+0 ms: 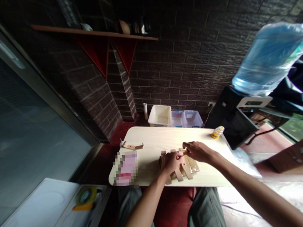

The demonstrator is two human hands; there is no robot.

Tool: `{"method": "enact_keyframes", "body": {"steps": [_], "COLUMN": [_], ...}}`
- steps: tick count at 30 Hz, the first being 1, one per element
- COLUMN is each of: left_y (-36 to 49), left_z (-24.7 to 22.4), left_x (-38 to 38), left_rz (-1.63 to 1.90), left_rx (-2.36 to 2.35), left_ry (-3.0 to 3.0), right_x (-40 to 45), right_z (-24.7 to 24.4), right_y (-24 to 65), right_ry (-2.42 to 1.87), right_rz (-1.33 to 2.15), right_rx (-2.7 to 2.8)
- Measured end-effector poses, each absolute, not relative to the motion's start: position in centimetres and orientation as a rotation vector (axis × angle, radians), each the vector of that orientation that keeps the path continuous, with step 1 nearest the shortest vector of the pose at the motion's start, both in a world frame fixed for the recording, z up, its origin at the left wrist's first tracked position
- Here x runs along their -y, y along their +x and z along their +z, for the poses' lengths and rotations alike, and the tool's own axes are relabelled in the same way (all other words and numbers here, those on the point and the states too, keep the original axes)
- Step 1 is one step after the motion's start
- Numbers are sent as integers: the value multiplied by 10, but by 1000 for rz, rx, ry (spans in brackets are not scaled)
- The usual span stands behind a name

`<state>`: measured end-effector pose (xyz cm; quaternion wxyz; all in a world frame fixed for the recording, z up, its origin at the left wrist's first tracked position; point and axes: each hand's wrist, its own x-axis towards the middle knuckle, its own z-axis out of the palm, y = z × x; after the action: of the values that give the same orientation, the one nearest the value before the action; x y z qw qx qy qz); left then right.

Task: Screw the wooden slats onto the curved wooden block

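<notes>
Potentially, uneven pressure could slide the wooden slats (179, 174), lying near your edge of the counter (148, 139), off it; your left hand (172, 161) rests on them, right hand (194, 150) curled alongside, grips impossible to tell.

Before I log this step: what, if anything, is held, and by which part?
The right hand seems to hold something small, identity and held part hidden; the left hand lies over the far half of the slatted wooden piece.

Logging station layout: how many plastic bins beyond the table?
3: cream bin at left, middle translucent bin, and right translucent bin, in a row between the table and the brick wall. The table could hide more.
</notes>
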<state>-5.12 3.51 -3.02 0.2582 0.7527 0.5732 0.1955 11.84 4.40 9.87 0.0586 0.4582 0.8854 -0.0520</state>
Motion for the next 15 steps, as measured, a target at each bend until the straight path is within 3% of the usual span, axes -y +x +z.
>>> {"method": "enact_keyframes", "body": {"steps": [15], "left_y": [-49], "left_z": [-23], "left_x": [-36], "left_rz": [460], "left_rx": [-1573], "left_ry": [2007], "right_x": [-51], "right_z": [75], "right_y": [118], "right_ry": [1495], "right_rz": [-84], "right_rx": [-2564]}}
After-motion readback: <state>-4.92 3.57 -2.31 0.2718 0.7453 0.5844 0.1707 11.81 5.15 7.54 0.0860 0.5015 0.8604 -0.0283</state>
